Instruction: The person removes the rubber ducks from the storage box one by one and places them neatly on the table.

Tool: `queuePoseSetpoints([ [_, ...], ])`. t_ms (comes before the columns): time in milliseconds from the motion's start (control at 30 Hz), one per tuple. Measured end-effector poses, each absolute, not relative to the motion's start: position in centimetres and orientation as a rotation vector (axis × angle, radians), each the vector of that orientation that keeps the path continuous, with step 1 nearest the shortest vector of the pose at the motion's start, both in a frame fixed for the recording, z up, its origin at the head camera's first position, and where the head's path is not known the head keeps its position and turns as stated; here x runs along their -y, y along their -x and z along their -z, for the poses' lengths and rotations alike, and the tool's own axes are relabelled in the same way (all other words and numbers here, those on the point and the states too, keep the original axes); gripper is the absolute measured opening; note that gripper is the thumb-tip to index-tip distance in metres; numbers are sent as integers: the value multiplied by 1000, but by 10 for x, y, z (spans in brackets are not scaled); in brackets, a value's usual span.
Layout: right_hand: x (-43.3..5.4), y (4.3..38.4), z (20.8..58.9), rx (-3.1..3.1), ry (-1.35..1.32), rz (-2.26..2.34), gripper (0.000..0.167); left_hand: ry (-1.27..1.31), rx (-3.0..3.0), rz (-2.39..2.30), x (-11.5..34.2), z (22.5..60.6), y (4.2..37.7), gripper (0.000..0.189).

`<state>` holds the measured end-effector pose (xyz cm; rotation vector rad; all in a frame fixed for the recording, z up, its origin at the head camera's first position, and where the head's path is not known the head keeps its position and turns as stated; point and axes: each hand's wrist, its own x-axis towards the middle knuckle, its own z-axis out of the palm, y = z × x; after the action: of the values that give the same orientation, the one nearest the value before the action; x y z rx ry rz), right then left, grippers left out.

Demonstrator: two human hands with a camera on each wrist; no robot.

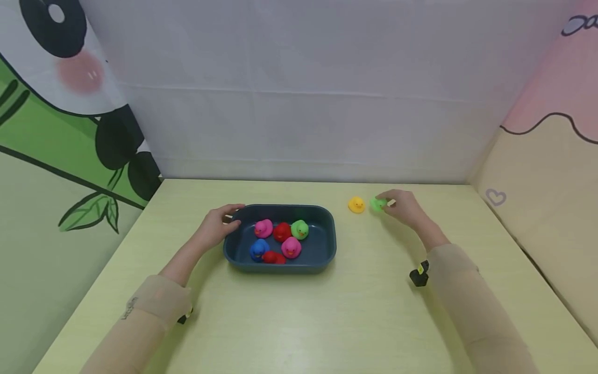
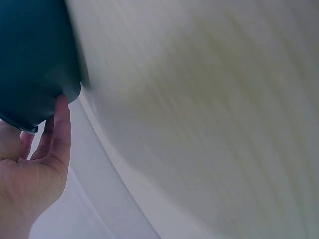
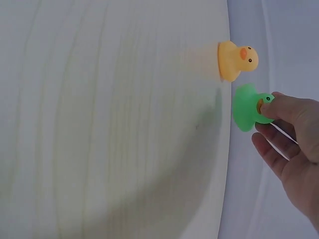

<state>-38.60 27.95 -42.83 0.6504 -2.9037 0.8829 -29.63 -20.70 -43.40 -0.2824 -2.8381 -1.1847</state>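
Note:
My left hand (image 1: 216,227) holds the left end of a dark blue-green basin (image 1: 328,236), thumb over the rim and fingers against the outer wall, as the left wrist view shows on the basin's side (image 2: 42,64). Between thumb and fingers of my right hand (image 1: 403,208) a green rubber duck (image 3: 244,108) is pinched by its head. It looks slightly off the table. Just left of it in the head view stands a yellow rubber duck (image 1: 356,205), touched by neither hand. Inside the basin lie several rubber ducks, among them a blue duck (image 1: 259,250) and a green duck (image 1: 300,229).
Also in the basin are two pink ducks and two red ducks, one red duck (image 1: 273,257) tipped over by the front wall. A pale wooden table (image 1: 299,317) carries everything. Behind it hangs a white cloth (image 1: 299,130), with printed panels at both sides.

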Motion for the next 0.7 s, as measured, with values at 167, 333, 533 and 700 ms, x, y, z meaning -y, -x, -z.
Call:
queuePoseSetpoints([
  [167,-278,394,437,2919,-630,-905,30,268,2844,1183,205,434,297,44],
  [333,-279,402,443,2937,-601,-900,31,260,2844,1186,202,433,298,43],
  [533,-279,409,445,2961,-584,-913,31,241,2847,1198,199,432,299,44],
  [700,-279,415,447,2956,-581,-929,32,238,2839,1197,198,433,301,44],
])
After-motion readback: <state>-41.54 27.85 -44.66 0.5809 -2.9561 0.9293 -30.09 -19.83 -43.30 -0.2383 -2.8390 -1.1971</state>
